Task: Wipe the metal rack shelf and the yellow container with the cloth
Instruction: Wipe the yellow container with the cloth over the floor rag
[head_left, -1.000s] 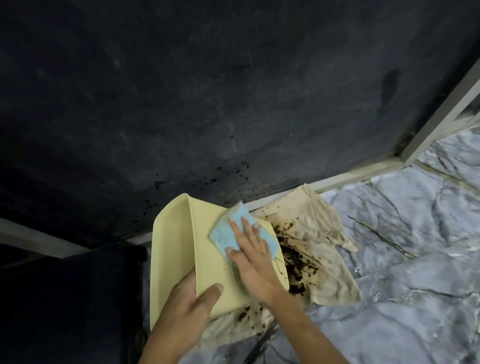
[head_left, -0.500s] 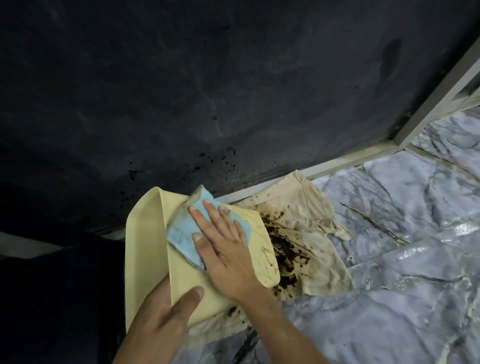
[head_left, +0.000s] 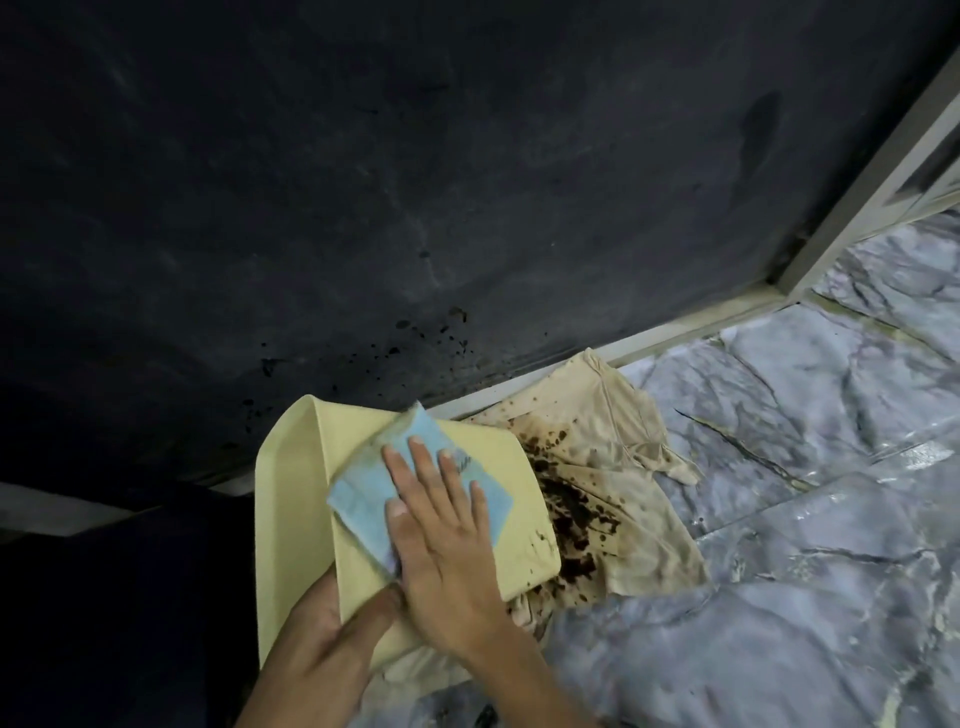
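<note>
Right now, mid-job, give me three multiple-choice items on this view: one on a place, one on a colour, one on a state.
1. Where does the stained beige cloth lie?
A. on the marbled floor, partly under the yellow container
B. draped over the dark wall
C. inside the container

2. What colour is the cloth under the right hand?
A. red
B. light blue
C. black

3. How is the right hand placed?
A. clenched in a fist, off the container
B. pinching the beige cloth
C. flat, fingers spread, pressing the cloth onto the container

Answers:
1 A: the beige cloth spreads over the floor beside the yellow container, its edge tucked beneath.
2 B: the blue cloth shows pale blue around the fingers.
3 C: the right hand lies open on it, while the left hand grips the container's near edge.
</note>
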